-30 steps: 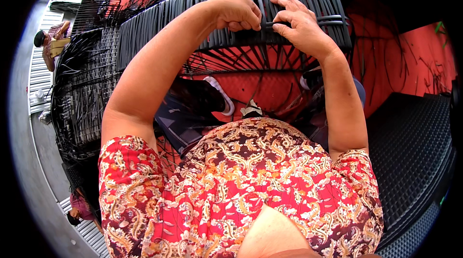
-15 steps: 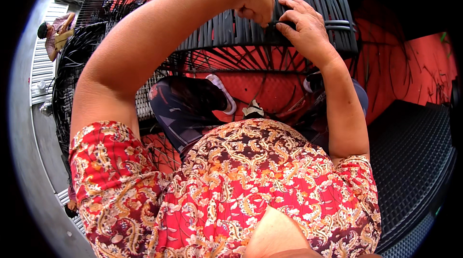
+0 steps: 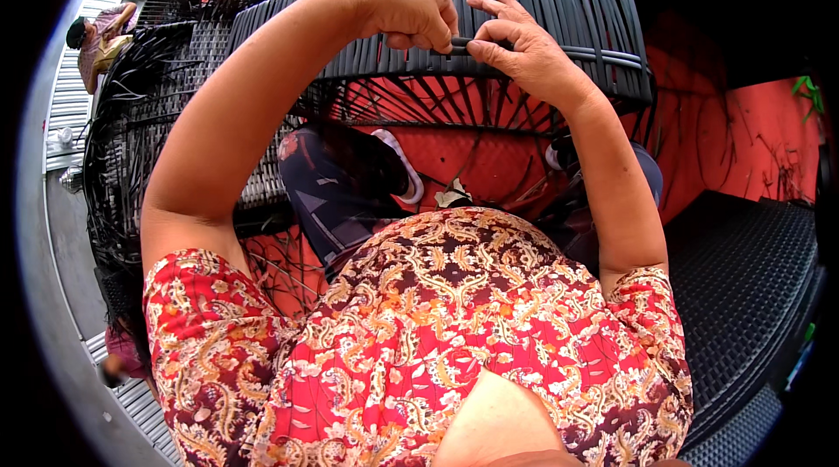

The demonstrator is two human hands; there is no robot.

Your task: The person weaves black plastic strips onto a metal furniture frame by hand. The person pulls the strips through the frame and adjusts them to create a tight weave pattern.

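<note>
In front of me lies a wicker furniture piece, its frame wrapped with dark grey flat strips. My left hand is closed, its fingers and thumb pinching the end of a dark weaving strip over the near edge. Beside it my right hand has its thumb and index finger pressed on the same strip, while the other fingers stretch out. Paired strips run crosswise over the wrapped ones to the right of my right hand. Below the near edge, open spokes show red floor between them.
On the left stands another dark woven piece with loose strand ends. A stack of black woven panels is at my right. Scattered strips lie on the red floor. Another person is at the far left.
Both hands have moved left along the wrapped strips, my left hand further. A short length of strip now shows between my fingertips.
</note>
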